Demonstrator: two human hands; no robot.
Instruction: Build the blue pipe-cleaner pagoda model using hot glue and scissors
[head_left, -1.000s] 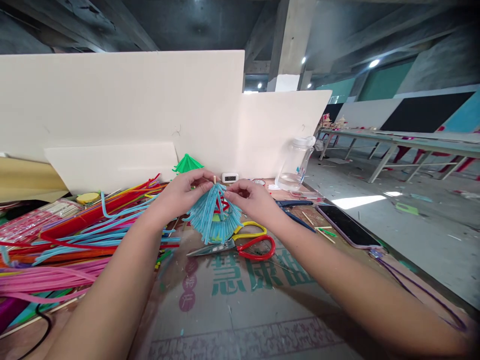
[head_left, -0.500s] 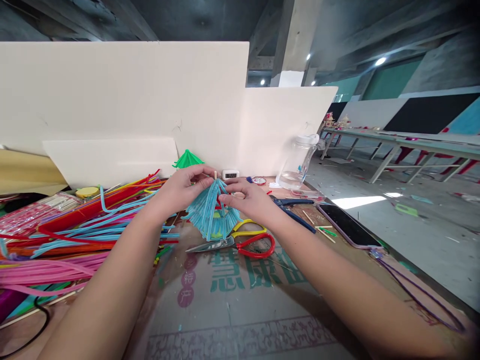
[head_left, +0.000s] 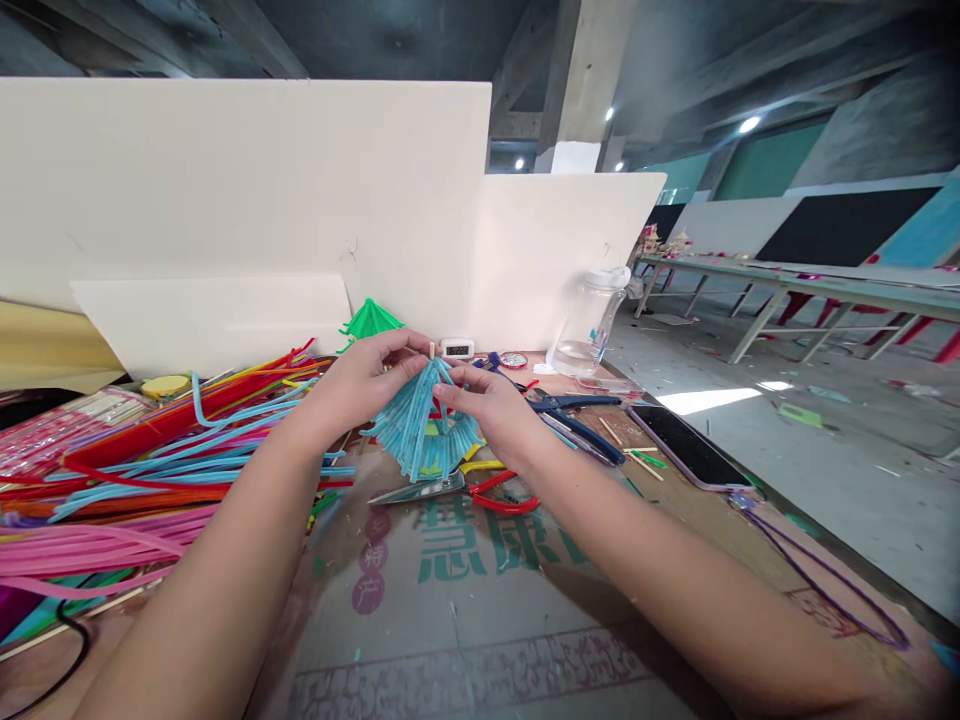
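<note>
A small blue umbrella-shaped craft (head_left: 420, 432), made of pipe cleaners, stands over the mat with a pale stick tip poking out of its top. My left hand (head_left: 379, 375) pinches it near the top from the left. From the other side, the thumb and fingers of my right hand (head_left: 487, 405) close on its upper right part. Red and yellow pieces show through the gaps in the blue strips. Just in front lie scissors (head_left: 502, 494) with red and yellow handles, the blades pointing left.
Bundles of coloured pipe cleaners (head_left: 180, 470) cover the left side. A green umbrella craft (head_left: 371, 320) and a small digital timer (head_left: 456, 348) stand behind. Rightward are a plastic jug (head_left: 589, 325), blue-handled pliers (head_left: 581, 425) and a phone (head_left: 694, 445) near the table edge.
My right hand has shifted slightly left and inward along the blue craft, and its forearm now covers more of the scissor handles. My left hand keeps its grip. The view has shifted slightly.
</note>
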